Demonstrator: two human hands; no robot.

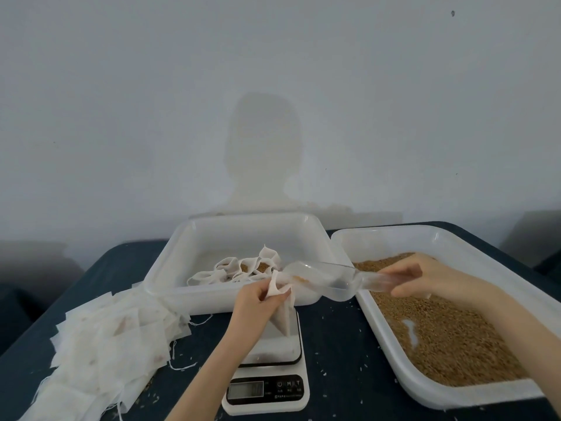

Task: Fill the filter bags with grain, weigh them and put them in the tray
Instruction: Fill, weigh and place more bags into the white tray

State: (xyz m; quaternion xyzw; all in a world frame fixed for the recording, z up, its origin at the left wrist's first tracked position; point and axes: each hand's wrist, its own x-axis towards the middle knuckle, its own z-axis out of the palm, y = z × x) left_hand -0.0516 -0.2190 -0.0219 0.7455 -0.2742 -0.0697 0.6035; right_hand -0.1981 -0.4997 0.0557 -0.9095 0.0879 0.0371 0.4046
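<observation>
Two trays [170,287], one scale [270,354], one scoop [321,279]

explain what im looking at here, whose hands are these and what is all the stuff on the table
There is no machine here: this is one picture from a camera worn on a person's head, looking forward and down at their own two bare hands. The left hand holds a small white filter bag open above a kitchen scale. The right hand holds a clear plastic scoop by its handle, its tip at the bag's mouth, with a little grain inside. On the dark table sit a white tray of brown grain on the right, a white tray holding filled bags in the middle, and a pile of empty bags on the left.
</observation>
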